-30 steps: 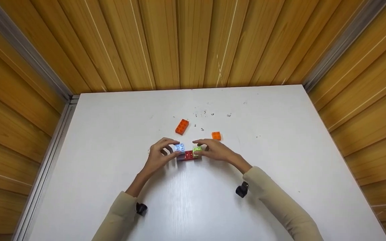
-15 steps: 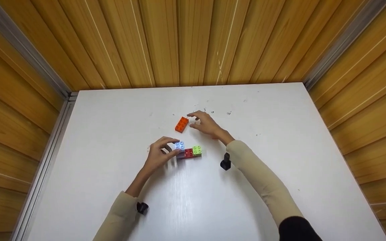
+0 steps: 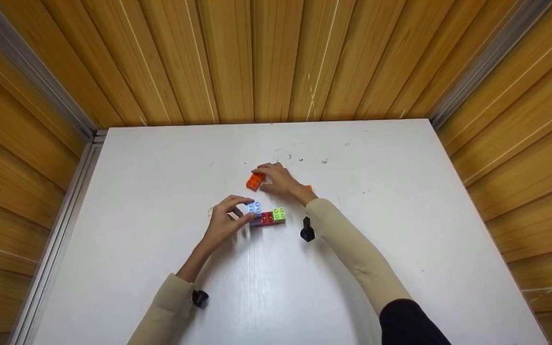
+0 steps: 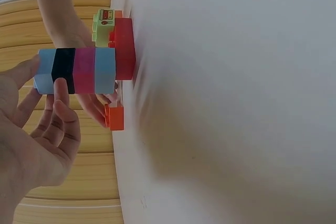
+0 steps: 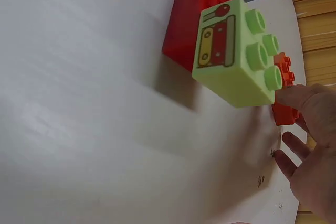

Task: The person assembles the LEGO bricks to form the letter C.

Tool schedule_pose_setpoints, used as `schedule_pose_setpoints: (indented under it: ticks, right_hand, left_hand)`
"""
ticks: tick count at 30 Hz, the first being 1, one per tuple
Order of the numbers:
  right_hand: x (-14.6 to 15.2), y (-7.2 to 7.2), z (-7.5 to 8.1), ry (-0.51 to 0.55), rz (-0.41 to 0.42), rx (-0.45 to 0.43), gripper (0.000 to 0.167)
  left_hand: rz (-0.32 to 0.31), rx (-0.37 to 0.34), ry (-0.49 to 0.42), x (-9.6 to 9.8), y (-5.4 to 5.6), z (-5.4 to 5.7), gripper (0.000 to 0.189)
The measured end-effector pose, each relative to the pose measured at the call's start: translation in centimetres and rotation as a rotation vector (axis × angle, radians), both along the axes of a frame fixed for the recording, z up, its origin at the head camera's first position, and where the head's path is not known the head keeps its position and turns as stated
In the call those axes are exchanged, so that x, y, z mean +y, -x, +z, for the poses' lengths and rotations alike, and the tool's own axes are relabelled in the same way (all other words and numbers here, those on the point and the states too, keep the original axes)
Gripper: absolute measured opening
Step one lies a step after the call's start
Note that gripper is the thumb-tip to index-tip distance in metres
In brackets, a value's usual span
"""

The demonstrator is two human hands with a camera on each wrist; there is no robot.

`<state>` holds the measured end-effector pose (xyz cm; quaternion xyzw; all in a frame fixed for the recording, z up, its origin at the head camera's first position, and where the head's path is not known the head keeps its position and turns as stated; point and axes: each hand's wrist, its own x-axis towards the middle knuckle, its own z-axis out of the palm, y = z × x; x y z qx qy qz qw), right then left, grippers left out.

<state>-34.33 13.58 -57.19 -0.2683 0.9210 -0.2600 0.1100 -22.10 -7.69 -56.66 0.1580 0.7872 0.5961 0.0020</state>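
Note:
A tower of light blue, black and pink bricks (image 4: pixel 84 71) stands on one end of a long red brick (image 4: pixel 125 51). My left hand (image 3: pixel 224 223) grips this tower near its top, thumb and fingers on opposite sides. On the red brick's other end sits a light green brick (image 5: pixel 226 51) with a printed picture on its side. Farther back on the table, my right hand (image 3: pixel 281 181) holds an orange-red brick (image 3: pixel 254 182) between thumb and fingers, covering its far end. In the right wrist view the thumb overlaps that brick's studs.
A small orange brick (image 3: pixel 309 187) lies mostly hidden behind the right wrist. Dark scuff marks (image 3: pixel 324 161) dot the white table (image 3: pixel 161 167) toward the back. Wood-look panels (image 3: pixel 276 62) rise around its back and sides.
My right hand has left the green brick, moved back and left, and taken hold of the orange-red brick. My left hand stays at the tower.

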Motion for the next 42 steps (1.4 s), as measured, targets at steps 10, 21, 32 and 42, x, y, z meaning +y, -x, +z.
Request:
schedule_pose_setpoints:
  ticks: [10,21,32,42]
  right_hand:
    - [0.1,-1.1,0.1,0.012,0.051,0.073,0.044]
    - [1.2,-2.9,-0.2,-0.045,0.012,0.146,0.036]
    - [2.9,-5.2,1.5,0.141,-0.053,0.079,0.040]
    - [3.7,-7.6,5.3,0.280,-0.034,0.099,0.043]
  left_hand:
    - [0.029,0.009,0.012,0.7,0.4,0.6,0.035]
    - [0.017,0.008,0.033,0.3,0.1,1.3,0.035]
    - [0.005,0.013,0.024,-0.1,0.3,-0.2,0.032]
    - [-0.004,0.062,0.045,-0.2,0.0,-0.2,0.033]
